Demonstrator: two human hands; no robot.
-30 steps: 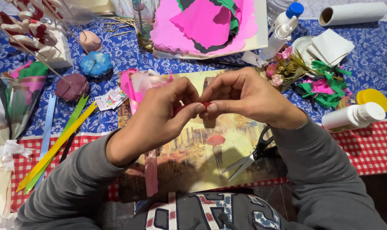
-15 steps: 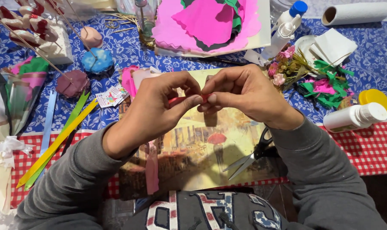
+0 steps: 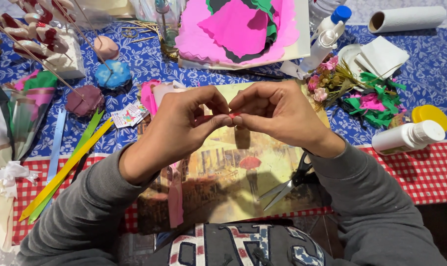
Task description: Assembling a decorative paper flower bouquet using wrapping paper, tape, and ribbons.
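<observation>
Far left on the counter [image 3: 430, 74]: a white ribbon bow [image 3: 10, 173], then blue, green and yellow paper strips [image 3: 66, 165] lying slanted. Just above them a purple foam blob [image 3: 84, 100] and a blue one [image 3: 112, 75], each on a thin stick.

Left hand [image 3: 181, 125] is raised over the painted picture board [image 3: 233, 182], thumb and forefinger pinched shut on a small red piece [image 3: 231, 116]. The piece is mostly hidden by fingertips, possibly paper or ribbon, hard to tell. A pink strip [image 3: 175, 199] lies on the board below the left wrist.

Right hand [image 3: 277, 112] meets the left at the middle, its grip also closed tight on the same red piece, fingertips of both hands touching. The piece sits between the two hands, above the board, not resting on it.

Scissors [image 3: 287, 183] lie on the board beside the right forearm. Further right: small flower bunch [image 3: 327, 81], green and pink paper scraps [image 3: 373, 101], white bottle [image 3: 405, 137] on its side, yellow lid [image 3: 430, 116] just above it.
</observation>
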